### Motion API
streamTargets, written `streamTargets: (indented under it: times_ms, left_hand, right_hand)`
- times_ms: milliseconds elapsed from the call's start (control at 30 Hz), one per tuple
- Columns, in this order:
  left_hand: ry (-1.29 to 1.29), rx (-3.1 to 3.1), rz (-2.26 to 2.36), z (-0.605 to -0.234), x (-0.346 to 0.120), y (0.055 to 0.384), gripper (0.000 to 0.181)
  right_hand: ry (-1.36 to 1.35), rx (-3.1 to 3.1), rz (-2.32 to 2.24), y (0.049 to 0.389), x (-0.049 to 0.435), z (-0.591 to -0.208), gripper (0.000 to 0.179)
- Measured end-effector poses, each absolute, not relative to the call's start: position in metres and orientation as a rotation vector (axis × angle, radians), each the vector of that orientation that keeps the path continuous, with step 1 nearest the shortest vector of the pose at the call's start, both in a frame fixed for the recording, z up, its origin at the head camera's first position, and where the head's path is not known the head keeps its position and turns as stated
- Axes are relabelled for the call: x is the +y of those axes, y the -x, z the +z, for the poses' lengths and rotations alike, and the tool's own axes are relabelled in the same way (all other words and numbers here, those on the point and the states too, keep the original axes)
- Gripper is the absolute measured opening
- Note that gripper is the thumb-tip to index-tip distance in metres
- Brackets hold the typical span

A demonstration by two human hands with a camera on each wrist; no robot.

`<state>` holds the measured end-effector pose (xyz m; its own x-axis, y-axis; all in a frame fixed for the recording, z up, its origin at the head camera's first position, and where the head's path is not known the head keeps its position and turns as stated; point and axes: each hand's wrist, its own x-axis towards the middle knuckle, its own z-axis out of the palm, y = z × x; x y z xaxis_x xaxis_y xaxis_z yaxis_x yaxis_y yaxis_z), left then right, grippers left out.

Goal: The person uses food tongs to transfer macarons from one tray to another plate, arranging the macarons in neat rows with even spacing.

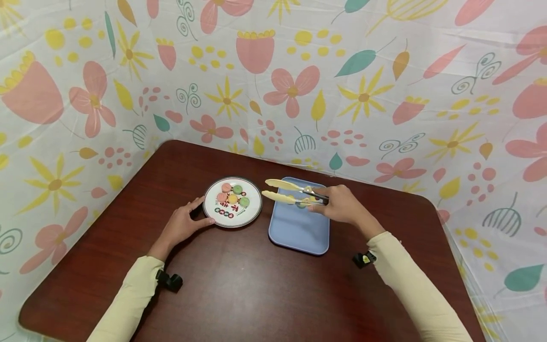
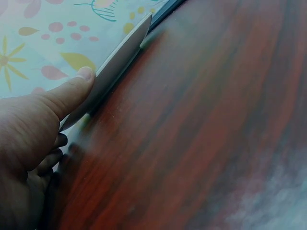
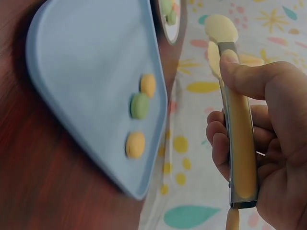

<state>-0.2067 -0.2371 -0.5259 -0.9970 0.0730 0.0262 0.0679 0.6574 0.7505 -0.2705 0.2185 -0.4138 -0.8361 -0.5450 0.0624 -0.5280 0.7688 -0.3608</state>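
My left hand [image 1: 181, 224] holds the left side of a round white plate [image 1: 249, 213] with a dark rim and printed characters. In the left wrist view its thumb [image 2: 72, 93] lies on the plate's edge, with the other fingers lower down, partly hidden. Several pink, green and yellow macarons [image 1: 232, 198] sit on the plate. My right hand [image 1: 342, 204] grips metal tongs [image 1: 279, 196] with pale yellow tips. The tips point left, spread apart with nothing between them, over the tray's left edge. A blue tray [image 1: 299, 232] lies below, bearing two yellow macarons and a green macaron [image 3: 139, 106].
Both things stand on a dark reddish-brown wooden table [image 1: 239, 285] with rounded corners. A white cloth [image 1: 290, 118] printed with flowers and leaves hangs behind the table and along its sides. Black straps with small devices [image 1: 170, 280] circle the wrists over pale yellow sleeves.
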Motion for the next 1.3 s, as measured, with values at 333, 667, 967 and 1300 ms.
streamTargets:
  times_ms: [333,667,967,1300]
  left_hand:
    - [-0.123,2.869,1.279,-0.526,-0.240,0.205,0.096]
    - [-0.117,2.875,1.271,-0.527,-0.241,0.203,0.095]
    - [-0.109,2.870,1.268,-0.527,-0.239,0.203,0.095]
    - [-0.129,2.867,1.285,-0.527,-0.235,0.205,0.094]
  right_hand:
    - [0.807,2.984,-0.567,0.259,0.259,-0.409,0.066]
    - [0.687,3.034,-0.481,0.255,0.298,-0.420,0.067]
    - [0.564,2.997,-0.464,0.257,0.323,-0.437,0.071]
    - [0.519,3.006,-0.433,0.260,0.338,-0.451,0.073]
